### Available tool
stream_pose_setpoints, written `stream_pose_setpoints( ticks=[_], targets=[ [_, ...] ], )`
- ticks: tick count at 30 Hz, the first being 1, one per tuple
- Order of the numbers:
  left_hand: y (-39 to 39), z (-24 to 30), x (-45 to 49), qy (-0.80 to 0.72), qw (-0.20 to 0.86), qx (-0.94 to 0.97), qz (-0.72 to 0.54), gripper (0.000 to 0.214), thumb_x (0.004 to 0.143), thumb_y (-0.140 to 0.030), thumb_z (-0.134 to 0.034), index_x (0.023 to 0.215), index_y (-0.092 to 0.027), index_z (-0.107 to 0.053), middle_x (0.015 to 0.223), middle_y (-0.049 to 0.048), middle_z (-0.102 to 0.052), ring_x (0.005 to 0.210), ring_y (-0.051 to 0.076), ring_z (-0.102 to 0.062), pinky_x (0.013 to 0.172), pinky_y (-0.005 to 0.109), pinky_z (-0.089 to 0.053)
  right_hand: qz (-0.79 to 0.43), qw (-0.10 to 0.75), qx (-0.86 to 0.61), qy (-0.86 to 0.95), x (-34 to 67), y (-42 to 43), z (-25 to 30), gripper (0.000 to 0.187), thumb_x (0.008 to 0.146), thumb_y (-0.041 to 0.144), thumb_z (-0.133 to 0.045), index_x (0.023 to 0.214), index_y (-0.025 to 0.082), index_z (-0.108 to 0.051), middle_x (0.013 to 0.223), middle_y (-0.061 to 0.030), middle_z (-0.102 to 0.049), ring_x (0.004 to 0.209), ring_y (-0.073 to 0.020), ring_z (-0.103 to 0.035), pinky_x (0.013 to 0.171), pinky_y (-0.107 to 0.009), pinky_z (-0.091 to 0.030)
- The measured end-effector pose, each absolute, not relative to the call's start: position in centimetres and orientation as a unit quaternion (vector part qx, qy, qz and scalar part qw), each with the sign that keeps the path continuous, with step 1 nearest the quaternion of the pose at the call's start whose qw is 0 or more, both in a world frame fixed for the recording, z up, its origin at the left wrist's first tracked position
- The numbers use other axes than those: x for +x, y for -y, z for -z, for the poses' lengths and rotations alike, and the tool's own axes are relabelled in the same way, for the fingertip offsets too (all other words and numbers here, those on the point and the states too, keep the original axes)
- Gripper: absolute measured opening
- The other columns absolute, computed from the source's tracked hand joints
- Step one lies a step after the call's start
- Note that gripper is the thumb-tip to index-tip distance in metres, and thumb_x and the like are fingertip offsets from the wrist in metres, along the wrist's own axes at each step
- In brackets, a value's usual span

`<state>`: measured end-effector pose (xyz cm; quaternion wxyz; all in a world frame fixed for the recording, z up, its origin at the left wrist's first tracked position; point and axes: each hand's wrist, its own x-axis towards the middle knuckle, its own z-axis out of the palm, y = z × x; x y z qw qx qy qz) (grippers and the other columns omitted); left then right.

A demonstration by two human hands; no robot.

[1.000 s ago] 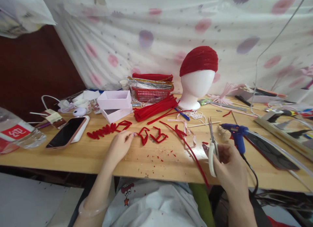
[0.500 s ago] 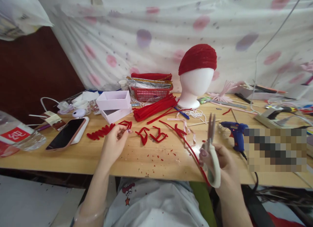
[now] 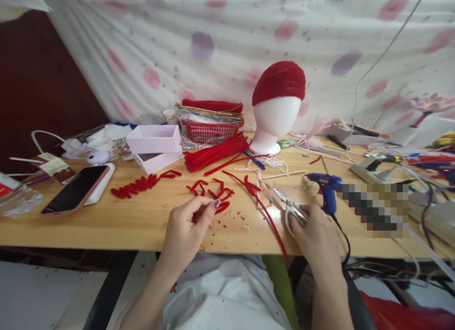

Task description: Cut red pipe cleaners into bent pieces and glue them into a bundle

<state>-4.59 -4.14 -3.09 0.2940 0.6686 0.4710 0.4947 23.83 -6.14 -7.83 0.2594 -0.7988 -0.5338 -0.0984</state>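
Note:
My left hand (image 3: pixel 188 228) hovers over the near edge of the wooden table (image 3: pixel 117 226) with its fingers pinched on a bent red pipe cleaner piece (image 3: pixel 221 207). More bent red pieces (image 3: pixel 209 187) lie just beyond it. My right hand (image 3: pixel 314 235) grips the white handles of a pair of scissors (image 3: pixel 289 207), which lies low on the table with its blades pointing back and left. A long red pipe cleaner (image 3: pixel 263 209) runs past the scissors to the table edge.
A foam head in a red cap (image 3: pixel 277 105) stands at the back, beside a red basket (image 3: pixel 209 129) and a bundle of red pipe cleaners (image 3: pixel 213 152). A blue glue gun (image 3: pixel 325 188) lies right of the scissors. Pink boxes (image 3: pixel 152 145) and a phone (image 3: pixel 76 190) lie left.
My right hand has lowered the scissors from upright down onto the table. My left hand has moved right and nearer, from the folded red strip to a bent red piece.

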Motion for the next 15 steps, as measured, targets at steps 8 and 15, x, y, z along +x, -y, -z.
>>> stream_pose_setpoints(
  ticks=[8, 15],
  targets=[
    [4.9, 3.1, -3.6, -0.450, 0.208, 0.703, -0.510, 0.019, 0.098, -0.023, -0.054, 0.078, -0.021, -0.056, 0.053, -0.0096, -0.046, 0.044, 0.007, -0.044, 0.046, 0.019, -0.033, 0.009, 0.401, -0.743, 0.536, 21.6, 6.7, 5.7, 0.030, 0.088, 0.045, -0.053, 0.087, 0.019, -0.067, 0.090, -0.0154, -0.070, 0.086, -0.0326, -0.064, 0.080, -0.045, -0.047],
    [5.7, 3.2, -2.9, -0.381, 0.130, 0.752, -0.522, 0.015, 0.094, -0.013, -0.058, 0.081, -0.021, -0.059, 0.066, -0.0049, -0.064, 0.055, 0.009, -0.057, 0.053, 0.021, -0.041, -0.513, 0.513, -0.436, 0.533, 12.2, 8.8, 3.9, 0.042, 0.099, 0.056, -0.051, 0.075, 0.022, -0.057, 0.065, 0.0013, -0.056, 0.062, -0.0154, -0.053, 0.062, -0.027, -0.043]
  ],
)
